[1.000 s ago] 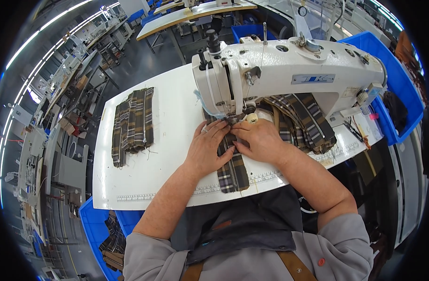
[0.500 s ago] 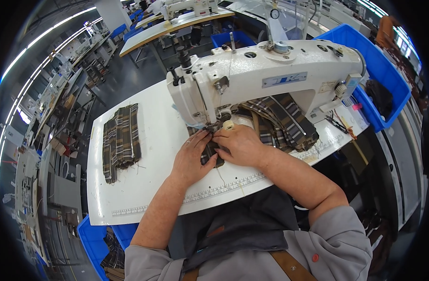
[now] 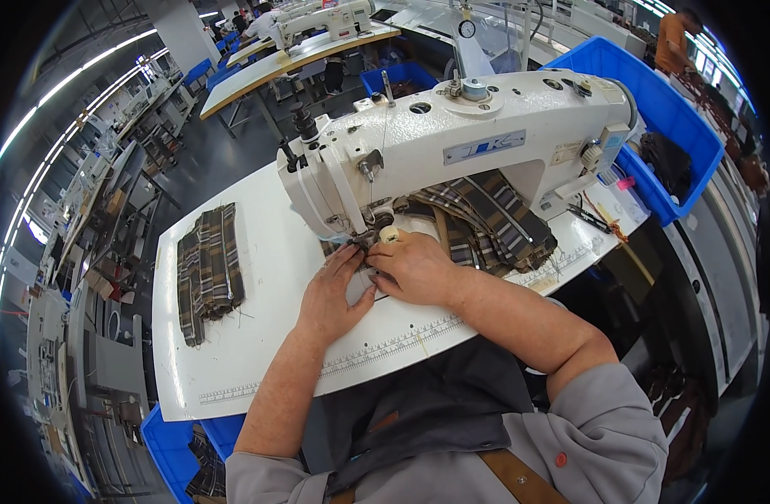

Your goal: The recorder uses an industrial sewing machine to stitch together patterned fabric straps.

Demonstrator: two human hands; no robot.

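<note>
Grip of the left hand [image 3: 328, 294]: thumb standing apart from the fingers, fingertips laid down at the needle area. Grip of the right hand [image 3: 414, 267]: fingers bent down toward the same spot from the right; whether they pinch anything cannot be told.

Plaid strip [image 3: 328, 247]: located beneath the fingertips and the needle end of the machine, mostly hidden, with a dark patch showing just left of the needle area. Cream knob [image 3: 389, 235]: just beyond the right fingers.

Sewing machine [image 3: 435, 126]: white, standing on the far side of the hands, its arm reaching to the right. Right-hand cloth pile [image 3: 507, 223]: plaid pieces, overlapping, lying under that arm. Left-hand cloth stack [image 3: 211, 273]: plaid, frayed at the near end, lying well apart from the hands.

Surface [image 3: 259, 336]: white, with a printed ruler strip [image 3: 385, 353] along the near edge.

Blue bin [image 3: 654, 101]: at far right, dark cloth inside. Second blue bin [image 3: 168, 449]: at near left, below the surface, holding plaid cloth.
</note>
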